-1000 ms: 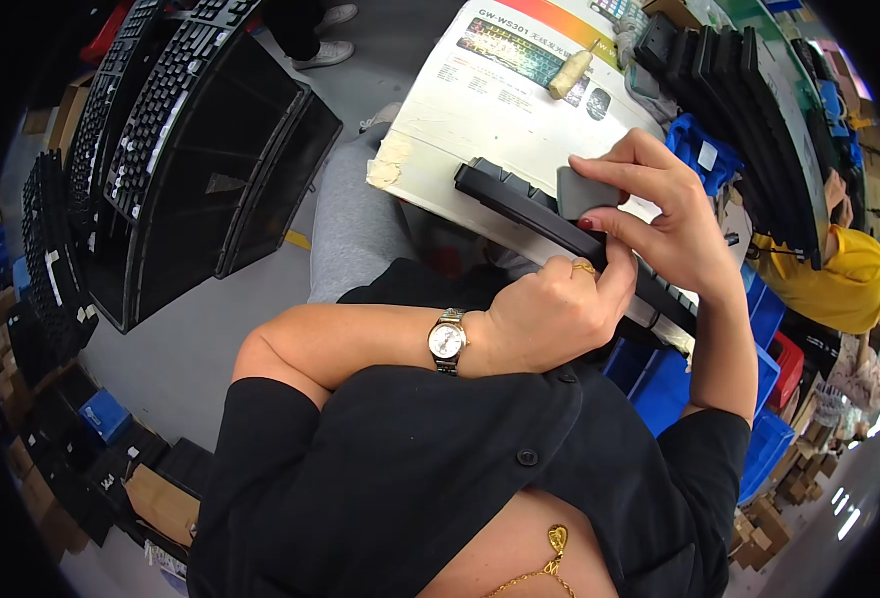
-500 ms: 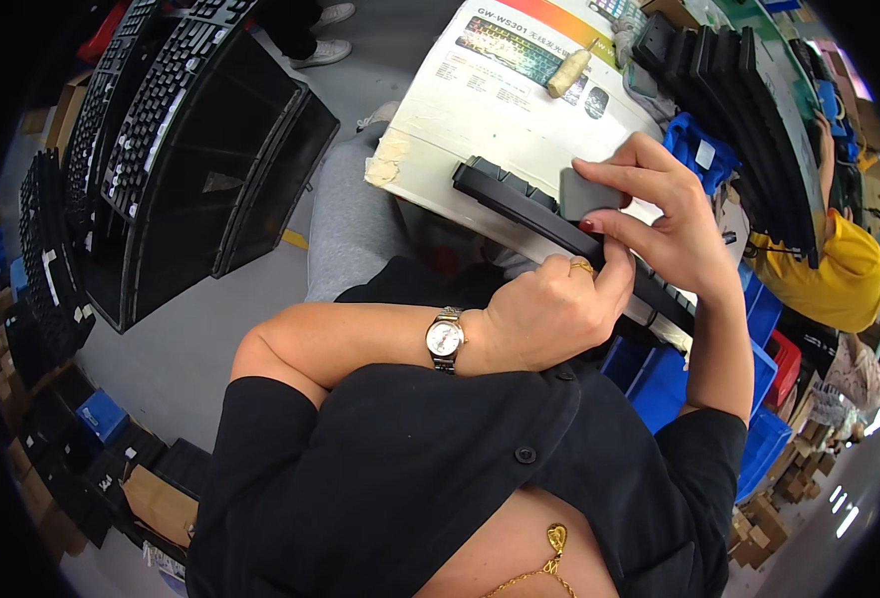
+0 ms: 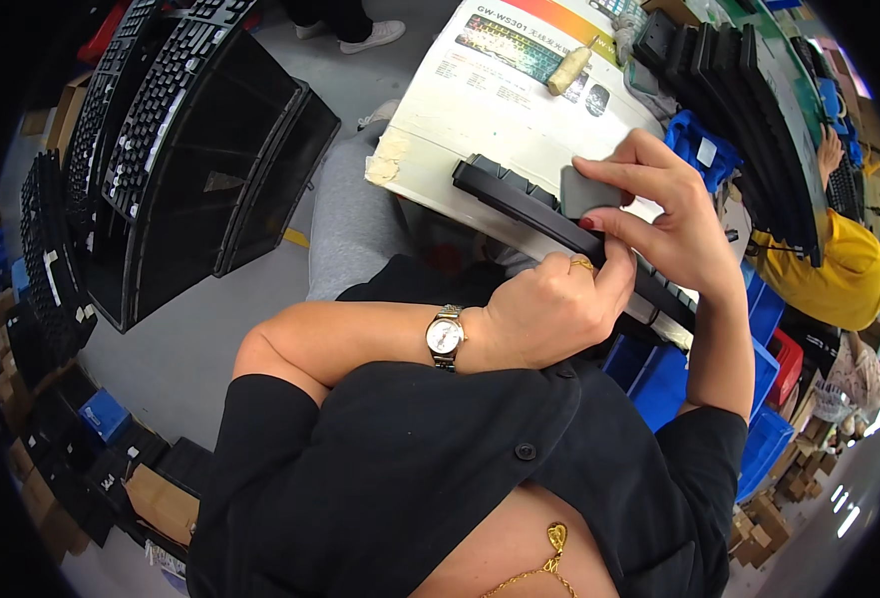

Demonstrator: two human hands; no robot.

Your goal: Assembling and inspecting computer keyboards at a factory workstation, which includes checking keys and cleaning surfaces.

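A black keyboard (image 3: 531, 218) stands tilted on its long side at the near edge of a white printed carton, its keys turned away from me. My left hand (image 3: 551, 311), with a watch on the wrist, is closed on its near side. Between the thumb and fingers of my right hand (image 3: 677, 224) is a flat grey square pad (image 3: 581, 187), held over the keyboard's upper edge. Whether the pad touches the keys is hard to tell.
On the carton (image 3: 500, 120) lies a small tool with a pale wrapped handle (image 3: 570, 70). Stacked keyboards (image 3: 749, 120) stand at the right, others (image 3: 166, 120) at the left. Blue bins (image 3: 659, 384) sit beside my right arm. A person in yellow (image 3: 834, 269) works at far right.
My hands, the pad and the keyboard hold nearly the same place. A bystander's shoes at the top have shifted right, and the hand of the person in yellow has moved.
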